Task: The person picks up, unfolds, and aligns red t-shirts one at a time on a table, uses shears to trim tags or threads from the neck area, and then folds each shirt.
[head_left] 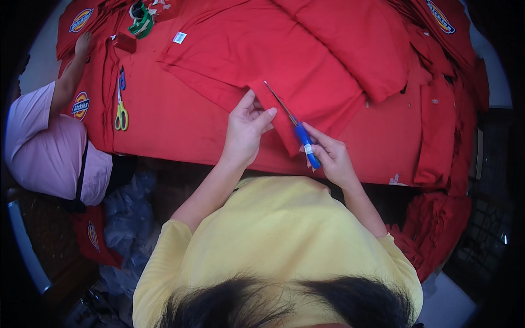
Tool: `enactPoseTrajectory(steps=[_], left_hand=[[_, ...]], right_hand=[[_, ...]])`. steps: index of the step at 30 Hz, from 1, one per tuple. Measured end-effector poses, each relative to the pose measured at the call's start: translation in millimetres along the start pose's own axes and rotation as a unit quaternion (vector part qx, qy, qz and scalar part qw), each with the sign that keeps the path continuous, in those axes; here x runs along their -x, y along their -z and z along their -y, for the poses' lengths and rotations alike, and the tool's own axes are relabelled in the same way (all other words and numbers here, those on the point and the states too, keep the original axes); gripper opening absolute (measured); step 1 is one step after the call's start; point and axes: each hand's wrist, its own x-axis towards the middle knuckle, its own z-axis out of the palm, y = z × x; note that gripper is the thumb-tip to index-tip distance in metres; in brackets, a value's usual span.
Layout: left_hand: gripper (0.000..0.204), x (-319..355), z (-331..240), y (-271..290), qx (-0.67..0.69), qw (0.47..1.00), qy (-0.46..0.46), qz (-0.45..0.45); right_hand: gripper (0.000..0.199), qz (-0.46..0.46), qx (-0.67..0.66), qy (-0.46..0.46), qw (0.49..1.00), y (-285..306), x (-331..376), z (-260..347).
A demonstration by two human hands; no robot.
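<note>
A red garment (262, 60) lies spread on the red-covered table in front of me. My left hand (244, 130) has its thumb over the garment's near edge and its fingers curled at the other side, pinching the cloth. In my right hand (332, 157) is a blue-handled tool (306, 143) with a long, thin, pointed metal end and a pale label on the handle. Its exact kind is not clear. The metal tip points away from me, up and to the left, above the cloth. Part of the right fingers is hidden behind the handle.
Yellow-handled scissors (121, 116) and a small blue tool (122, 79) lie at the left. Beyond them stand a green tape dispenser (142, 23) and a red box (125, 42). Folded red garments (435, 128) are stacked right. Another person (54, 136) sits left, one arm on the cloth.
</note>
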Motion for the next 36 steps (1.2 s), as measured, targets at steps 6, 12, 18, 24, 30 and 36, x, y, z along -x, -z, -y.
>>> enactPoseTrajectory(steps=[6,12,18,24,30,36], left_hand=[[0.055,-4.9,3.8,4.8,-0.012,0.999,0.029,0.028],[0.052,-7.6,0.7,10.1,-0.007,0.999,0.012,0.043],[0.045,-24.5,-6.7,20.7,0.004,1.0,-0.025,0.018],[0.041,-21.7,-14.3,17.2,-0.029,0.999,-0.026,0.024],[0.042,-38.4,-20.4,24.5,0.046,0.998,-0.033,-0.025],[0.039,-38.2,-29.7,24.6,-0.053,0.998,-0.038,0.003]], right_hand=[[0.046,-0.044,0.036,0.128,0.99,-8.3,-8.6,-10.2],[0.047,-0.014,-0.005,0.012,1.0,-2.2,-17.8,0.1],[0.049,-0.013,0.069,0.117,0.991,-6.0,-22.2,-3.5],[0.049,0.003,0.053,0.075,0.996,-4.2,-41.1,8.7],[0.048,0.021,-0.02,0.02,0.999,-7.4,-45.1,12.5],[0.048,0.0,0.019,0.091,0.996,-11.1,-67.5,12.7]])
